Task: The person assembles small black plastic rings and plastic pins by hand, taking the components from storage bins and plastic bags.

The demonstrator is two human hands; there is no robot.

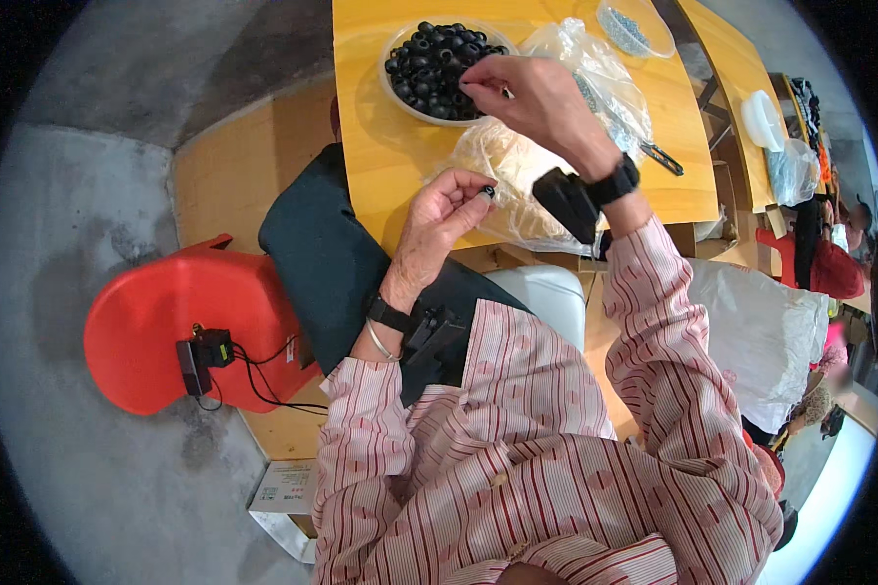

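My left hand (pixel 446 216) is raised near the front edge of the yellow wooden table (pixel 380 156) and pinches a small black ring-shaped part (pixel 488 192) between thumb and fingertips. My right hand (pixel 535 97) reaches over the right rim of a white bowl (pixel 392 90) filled with several black rings (pixel 437 54); its fingers are curled with a small thin piece at the fingertips, too small to identify. Both wrists carry black bands with black devices. A crumpled clear plastic bag (pixel 517 180) with pale contents lies under my hands.
A red plastic chair (pixel 166 322) with a black box and cables stands at left. Another clear bag and a clear dish with grey bits (pixel 634 29) lie at the table's far right. A second table, white bags and a person in red are at right.
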